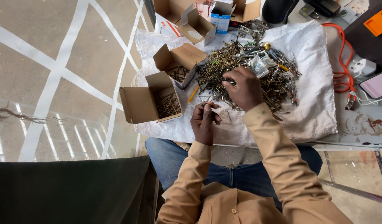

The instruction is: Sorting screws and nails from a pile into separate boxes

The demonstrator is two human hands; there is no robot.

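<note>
A big heap of mixed brass-coloured screws (245, 68) lies on a white woven sack (311, 99) spread over the table. My right hand (242, 88) reaches into the near side of the heap, fingers pinching at screws. My left hand (204, 121) hovers just in front of the heap, its fingers closed around a few small screws. Two open brown cardboard boxes stand to the left: the nearer box (149, 99) holds screws, and the farther box (180, 62) holds a few darker ones.
More open cartons (197, 25) sit at the back. An orange cable (342, 54), a white charger (364, 66) and a phone (377, 83) lie at the right. Small pliers (294, 96) rest on the sack. My blue-jeaned knees are under the table edge.
</note>
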